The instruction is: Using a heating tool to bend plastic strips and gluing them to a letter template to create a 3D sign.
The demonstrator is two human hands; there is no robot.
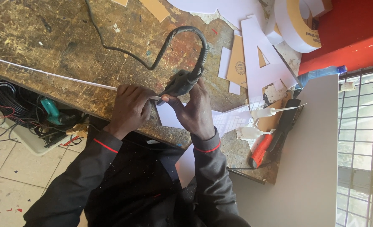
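The right hand [195,107] grips a dark corded heat tool [180,83] at the workbench's [69,46] near edge, while the left hand [131,105], at its nine o'clock, pinches a thin white plastic strip [48,75]. This looks like heating the strip mid-pass; the next move likely calls for steady tension.

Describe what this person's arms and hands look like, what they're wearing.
Both arms are in long, dark grey-black sleeves, each ending in a cuff with a thin red stripe around the wrist. The fabric is flecked with pale dust. The left hand and right hand are bare: no gloves, rings or watch visible.
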